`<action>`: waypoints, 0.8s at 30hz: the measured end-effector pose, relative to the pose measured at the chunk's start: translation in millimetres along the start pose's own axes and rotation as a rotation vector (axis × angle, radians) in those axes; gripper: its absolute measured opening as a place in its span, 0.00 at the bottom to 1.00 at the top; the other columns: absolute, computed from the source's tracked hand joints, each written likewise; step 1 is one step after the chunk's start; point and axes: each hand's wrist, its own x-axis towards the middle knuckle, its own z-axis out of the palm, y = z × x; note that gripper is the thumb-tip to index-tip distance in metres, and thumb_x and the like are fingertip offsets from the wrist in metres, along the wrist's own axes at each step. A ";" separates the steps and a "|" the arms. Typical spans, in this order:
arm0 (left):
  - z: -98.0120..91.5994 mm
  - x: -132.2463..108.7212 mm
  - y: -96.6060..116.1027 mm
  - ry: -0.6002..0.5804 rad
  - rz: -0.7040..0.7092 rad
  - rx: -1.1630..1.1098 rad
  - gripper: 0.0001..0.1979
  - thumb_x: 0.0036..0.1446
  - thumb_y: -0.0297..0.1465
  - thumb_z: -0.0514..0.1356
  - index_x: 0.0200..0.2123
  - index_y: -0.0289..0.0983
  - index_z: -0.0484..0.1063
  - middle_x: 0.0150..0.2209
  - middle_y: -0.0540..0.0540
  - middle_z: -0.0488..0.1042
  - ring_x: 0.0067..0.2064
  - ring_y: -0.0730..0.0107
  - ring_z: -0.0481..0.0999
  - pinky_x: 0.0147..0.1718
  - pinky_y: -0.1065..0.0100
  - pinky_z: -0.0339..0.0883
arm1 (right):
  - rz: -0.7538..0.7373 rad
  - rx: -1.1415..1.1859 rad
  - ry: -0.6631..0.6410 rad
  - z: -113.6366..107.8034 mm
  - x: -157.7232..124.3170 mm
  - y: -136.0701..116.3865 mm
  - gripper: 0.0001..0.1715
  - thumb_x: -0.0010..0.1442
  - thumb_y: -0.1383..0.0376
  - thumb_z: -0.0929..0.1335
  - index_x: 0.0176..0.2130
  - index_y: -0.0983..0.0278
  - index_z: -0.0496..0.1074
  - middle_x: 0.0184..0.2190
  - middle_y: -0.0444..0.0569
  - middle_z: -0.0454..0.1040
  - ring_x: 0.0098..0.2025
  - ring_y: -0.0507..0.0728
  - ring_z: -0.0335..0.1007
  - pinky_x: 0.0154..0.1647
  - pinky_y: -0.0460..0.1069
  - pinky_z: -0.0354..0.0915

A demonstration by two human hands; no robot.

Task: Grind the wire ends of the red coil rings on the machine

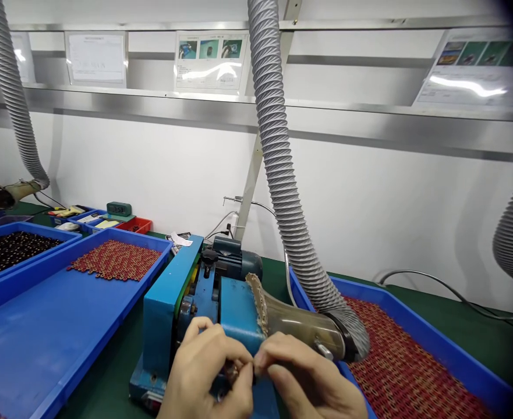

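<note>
My left hand (215,369) is closed in front of a blue belt machine (239,299), with a small shiny brown piece (232,370) partly showing between thumb and fingers. Its exact kind is hidden by the fingers. Close beside it, my right hand (311,375) has thumb and forefinger pinched together, the tips meeting those of the left. What the right fingertips grip, if anything, cannot be made out. Just beyond both hands, a cloudy plastic suction hood (302,326) joins the machine to a grey ribbed hose (278,157).
On the right, a blue tray (452,358) holds many small red ring-like pieces. Another blue tray (33,326) on the left has similar pieces at its far end. Dark pieces fill a further tray (70,234). A small clock (119,208) stands behind.
</note>
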 end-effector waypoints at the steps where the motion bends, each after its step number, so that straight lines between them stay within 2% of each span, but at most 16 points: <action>1: -0.7 1.3 0.5 -0.008 -0.035 -0.032 0.11 0.56 0.19 0.52 0.28 0.41 0.62 0.21 0.56 0.63 0.23 0.76 0.63 0.27 0.73 0.60 | -0.098 -0.081 -0.058 -1.0 1.0 1.3 0.12 0.61 0.74 0.71 0.42 0.59 0.79 0.29 0.47 0.80 0.31 0.55 0.75 0.35 0.48 0.71; 3: -1.0 2.1 0.3 -0.028 -0.051 -0.053 0.10 0.56 0.20 0.52 0.27 0.41 0.61 0.21 0.56 0.64 0.24 0.76 0.65 0.25 0.74 0.59 | -0.225 -0.178 -0.128 0.8 0.6 4.5 0.19 0.58 0.79 0.70 0.45 0.60 0.78 0.31 0.48 0.79 0.32 0.56 0.75 0.35 0.49 0.72; 5: 0.5 0.3 -1.3 -0.043 0.010 0.000 0.10 0.56 0.19 0.51 0.28 0.40 0.62 0.21 0.56 0.65 0.23 0.77 0.64 0.28 0.73 0.61 | -0.248 -0.258 -0.052 6.2 -2.9 7.3 0.14 0.60 0.78 0.68 0.40 0.61 0.76 0.29 0.47 0.77 0.31 0.57 0.73 0.35 0.50 0.70; 6: 1.7 -1.3 -2.2 -0.045 0.059 0.060 0.11 0.56 0.18 0.51 0.28 0.40 0.62 0.20 0.57 0.65 0.23 0.77 0.64 0.31 0.72 0.62 | -0.202 -0.293 0.003 9.1 -5.2 8.2 0.10 0.63 0.75 0.67 0.37 0.61 0.75 0.28 0.47 0.75 0.30 0.56 0.72 0.34 0.50 0.68; 7: 3.0 -3.1 -3.0 -0.037 0.112 0.132 0.11 0.56 0.18 0.52 0.29 0.40 0.62 0.20 0.57 0.66 0.22 0.77 0.65 0.34 0.69 0.62 | -0.110 -0.298 0.043 11.4 -7.3 8.6 0.09 0.65 0.71 0.66 0.33 0.61 0.73 0.26 0.46 0.73 0.29 0.56 0.70 0.32 0.49 0.66; 8: 4.3 -4.9 -3.7 -0.024 0.161 0.203 0.11 0.56 0.17 0.53 0.30 0.40 0.63 0.20 0.57 0.67 0.22 0.77 0.66 0.37 0.67 0.62 | 0.025 -0.250 0.046 12.8 -9.0 8.5 0.13 0.67 0.66 0.65 0.30 0.61 0.70 0.23 0.45 0.70 0.26 0.55 0.68 0.29 0.48 0.64; 10: 5.7 -7.2 -4.1 0.014 0.218 0.298 0.12 0.55 0.16 0.54 0.32 0.40 0.64 0.21 0.56 0.69 0.23 0.75 0.68 0.41 0.62 0.61 | 0.323 0.018 -0.045 12.0 -9.9 6.9 0.20 0.69 0.58 0.64 0.25 0.61 0.66 0.18 0.41 0.64 0.19 0.52 0.61 0.23 0.47 0.60; 12: 5.1 -6.9 -3.4 0.039 0.200 0.253 0.12 0.55 0.16 0.54 0.32 0.40 0.64 0.21 0.56 0.68 0.23 0.75 0.67 0.40 0.63 0.61 | 0.481 0.320 -0.110 7.3 -7.3 4.1 0.24 0.69 0.53 0.63 0.24 0.61 0.65 0.14 0.39 0.61 0.17 0.51 0.59 0.21 0.46 0.60; 14: 3.1 -4.1 -2.0 0.031 0.118 0.105 0.12 0.54 0.16 0.53 0.30 0.40 0.63 0.21 0.58 0.65 0.22 0.77 0.64 0.36 0.67 0.62 | 0.400 0.334 -0.106 1.4 -2.9 1.4 0.22 0.67 0.54 0.66 0.26 0.62 0.71 0.17 0.43 0.69 0.21 0.53 0.66 0.27 0.47 0.66; 16: 1.0 -0.6 -0.6 0.010 0.012 -0.044 0.12 0.55 0.17 0.52 0.29 0.41 0.62 0.21 0.58 0.63 0.22 0.77 0.62 0.30 0.72 0.61 | 0.193 0.138 -0.105 -2.6 0.6 0.2 0.08 0.64 0.60 0.70 0.35 0.60 0.78 0.27 0.47 0.77 0.31 0.56 0.73 0.35 0.49 0.70; 17: 0.3 0.8 -0.1 -0.001 -0.033 -0.093 0.11 0.55 0.18 0.52 0.28 0.41 0.61 0.21 0.58 0.62 0.23 0.78 0.62 0.27 0.73 0.60 | 0.081 0.046 -0.132 -3.4 1.4 0.4 0.05 0.63 0.65 0.71 0.40 0.58 0.78 0.31 0.48 0.79 0.34 0.57 0.74 0.37 0.49 0.71; 19: 0.5 1.6 -0.1 -0.013 -0.073 -0.129 0.11 0.55 0.19 0.52 0.28 0.41 0.61 0.22 0.58 0.63 0.24 0.77 0.63 0.25 0.74 0.58 | -0.106 -0.088 -0.172 -2.1 0.2 1.7 0.15 0.62 0.73 0.70 0.46 0.56 0.77 0.33 0.47 0.80 0.36 0.58 0.76 0.38 0.50 0.72; 20: 1.4 0.9 -0.5 -0.014 -0.057 -0.114 0.10 0.55 0.19 0.52 0.28 0.41 0.62 0.22 0.58 0.63 0.23 0.77 0.63 0.25 0.74 0.58 | -0.160 -0.157 -0.147 -0.3 -1.5 2.4 0.16 0.62 0.75 0.69 0.44 0.56 0.77 0.32 0.47 0.80 0.36 0.58 0.76 0.39 0.50 0.71; 22: 4.4 -2.4 -2.2 -0.010 0.027 -0.024 0.11 0.56 0.18 0.52 0.29 0.41 0.62 0.21 0.58 0.63 0.23 0.77 0.63 0.30 0.71 0.60 | -0.123 -0.284 -0.049 4.6 -6.1 2.6 0.11 0.63 0.74 0.67 0.36 0.59 0.76 0.28 0.47 0.77 0.33 0.57 0.74 0.37 0.49 0.68; 23: 6.1 -4.5 -3.2 -0.004 0.082 0.041 0.11 0.57 0.18 0.52 0.30 0.41 0.62 0.21 0.58 0.64 0.22 0.77 0.63 0.33 0.69 0.61 | -0.013 -0.288 -0.005 7.1 -8.2 2.1 0.10 0.65 0.69 0.66 0.31 0.61 0.74 0.25 0.46 0.74 0.29 0.55 0.71 0.33 0.48 0.66; 24: 7.8 -6.7 -4.2 0.003 0.132 0.105 0.11 0.57 0.17 0.52 0.30 0.40 0.62 0.21 0.58 0.65 0.22 0.77 0.63 0.37 0.66 0.61 | 0.147 -0.221 0.009 9.3 -9.7 1.1 0.15 0.66 0.63 0.66 0.28 0.61 0.71 0.21 0.45 0.71 0.24 0.53 0.67 0.28 0.47 0.63</action>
